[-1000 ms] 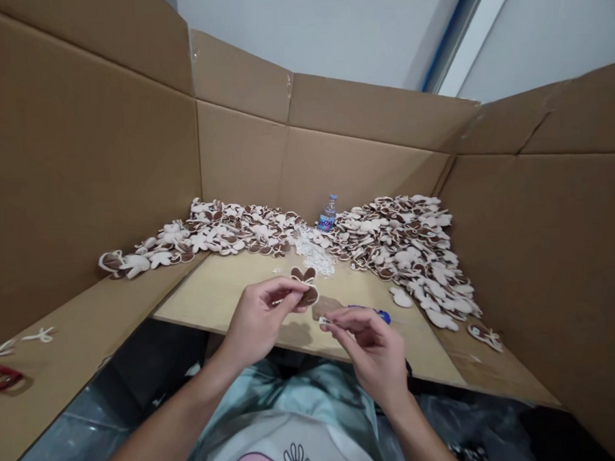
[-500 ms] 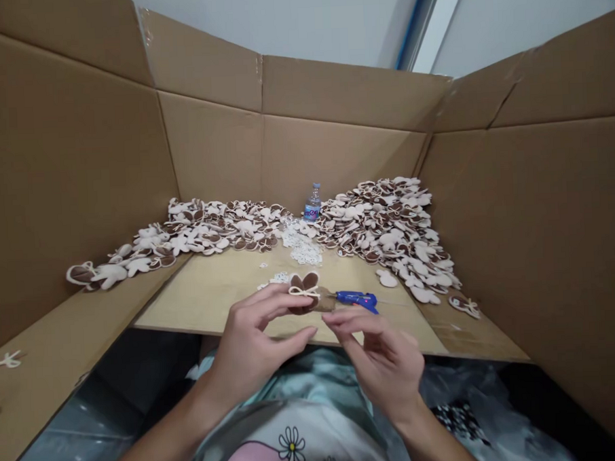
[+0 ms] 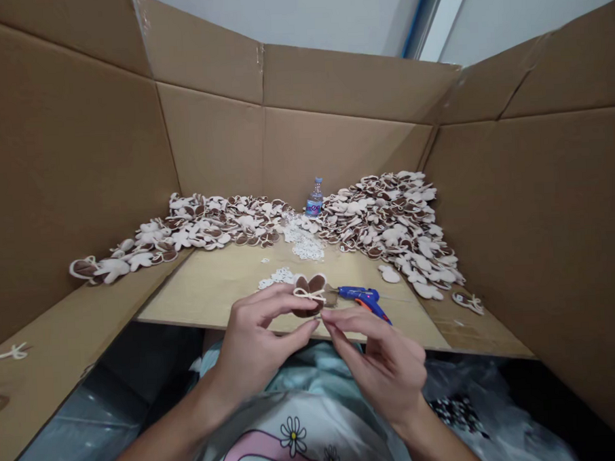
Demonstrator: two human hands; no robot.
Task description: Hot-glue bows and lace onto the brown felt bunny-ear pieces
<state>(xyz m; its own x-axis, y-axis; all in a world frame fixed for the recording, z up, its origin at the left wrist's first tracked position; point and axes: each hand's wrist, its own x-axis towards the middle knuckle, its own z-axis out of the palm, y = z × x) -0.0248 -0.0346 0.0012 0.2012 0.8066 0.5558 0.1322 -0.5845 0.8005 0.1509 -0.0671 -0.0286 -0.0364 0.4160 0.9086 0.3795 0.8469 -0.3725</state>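
Note:
My left hand (image 3: 266, 331) grips a brown felt bunny-shaped patch (image 3: 310, 295) with a pale edge and a cream string bow (image 3: 309, 294) across it. Close beside its lower edge, my right hand (image 3: 378, 350) has thumb and index finger pinched together; whatever is between them is too small to make out. Just beyond the right hand lies a blue glue gun (image 3: 364, 297) with an orange trigger, its nozzle pointing left over a brownish scrap (image 3: 331, 297). Small white cut pieces (image 3: 276, 278) are scattered behind the patch.
Heaps of white and brown bunny patches stand at the left (image 3: 215, 224) and right (image 3: 393, 227). A water bottle (image 3: 314, 199) stands between them, behind a pile of white pieces (image 3: 307, 245). Cardboard walls (image 3: 344, 134) surround the wooden board (image 3: 188, 297). A loose bow (image 3: 12, 352) lies far left.
My right fingertips have closed together and come up against the lower edge of the patch. The patch stays in my left hand. The view has shifted slightly.

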